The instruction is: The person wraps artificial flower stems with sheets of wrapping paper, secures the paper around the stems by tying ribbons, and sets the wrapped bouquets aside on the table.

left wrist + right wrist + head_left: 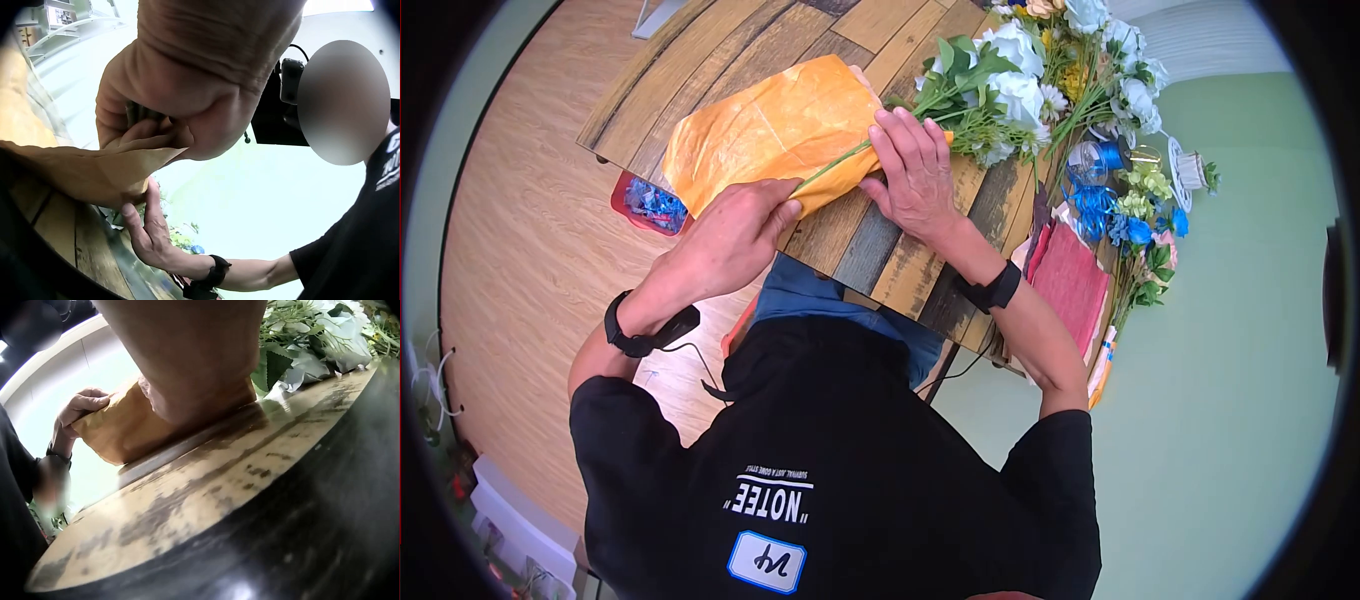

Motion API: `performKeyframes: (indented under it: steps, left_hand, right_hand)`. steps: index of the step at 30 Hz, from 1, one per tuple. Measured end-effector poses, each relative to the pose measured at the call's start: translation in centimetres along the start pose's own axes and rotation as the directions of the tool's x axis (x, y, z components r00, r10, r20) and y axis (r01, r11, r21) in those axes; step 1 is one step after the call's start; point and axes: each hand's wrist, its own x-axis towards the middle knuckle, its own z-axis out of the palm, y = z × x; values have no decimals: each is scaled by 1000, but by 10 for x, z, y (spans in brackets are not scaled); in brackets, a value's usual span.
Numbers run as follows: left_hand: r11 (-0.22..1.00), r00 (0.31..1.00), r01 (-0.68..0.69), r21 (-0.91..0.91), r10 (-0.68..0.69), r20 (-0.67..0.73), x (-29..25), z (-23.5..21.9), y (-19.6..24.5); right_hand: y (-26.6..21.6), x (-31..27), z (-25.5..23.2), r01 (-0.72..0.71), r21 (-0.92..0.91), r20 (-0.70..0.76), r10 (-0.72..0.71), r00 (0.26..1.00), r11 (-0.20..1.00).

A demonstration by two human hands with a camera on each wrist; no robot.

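An orange-yellow sheet of wrapping paper (770, 125) lies on the wooden table, its near edge folded up around green stems (835, 162). At the paper's near left corner, the left hand (735, 235) pinches the folded edge and the stem ends; in the left wrist view its fingers (150, 125) curl round them. The right hand (917, 185) rests on the fold farther right with fingers extended, near the leaves. White flowers (1015, 95) with green leaves stick out past the paper's right end. In the right wrist view the right hand's palm (187, 369) covers part of the paper (122, 431).
More artificial flowers (1135, 95) crowd the table's right end. Beside them are blue ribbon (1092, 205), a white stand (1185, 175) and a stack of red-pink paper (1072, 285). Below the table's left edge is a red container (650, 205) with blue contents.
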Motion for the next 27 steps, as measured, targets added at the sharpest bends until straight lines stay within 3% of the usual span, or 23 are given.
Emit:
performKeyframes:
  steps: [2, 8, 13, 16, 23, 25, 27]
  left_hand:
    - [999, 999, -35, -20, 35, -34, 0, 0, -3]
    - [999, 996, 33, -15, -31, 87, -3, -7, -5]
    - [996, 997, -62, 68, 65, -36, -9, -4, -15]
    - [997, 998, -61, 38, 61, 12, -5, -9, -12]
    - [995, 995, -48, 91, 40, 92, 6, -26, -6]
    - [999, 985, 33, 31, -38, 171, 9, -36, -7]
    - [998, 989, 34, -56, -26, 146, 8, -43, -12]
  right_hand:
    - [5, 6, 3, 22, -16, -6, -22, 1000, 1000]
    - [14, 23, 6, 151, 32, 20, -151, 988, 988]
    - [25, 38, 6, 274, 6, 64, -274, 960, 962]
    - [32, 46, 1, 330, 9, 74, -329, 941, 944]
    - [37, 53, -13, 323, 33, 149, -324, 934, 946]
    - [39, 50, -15, 321, 24, 180, -320, 930, 947]
    - [41, 48, -19, 299, 23, 193, -297, 935, 954]
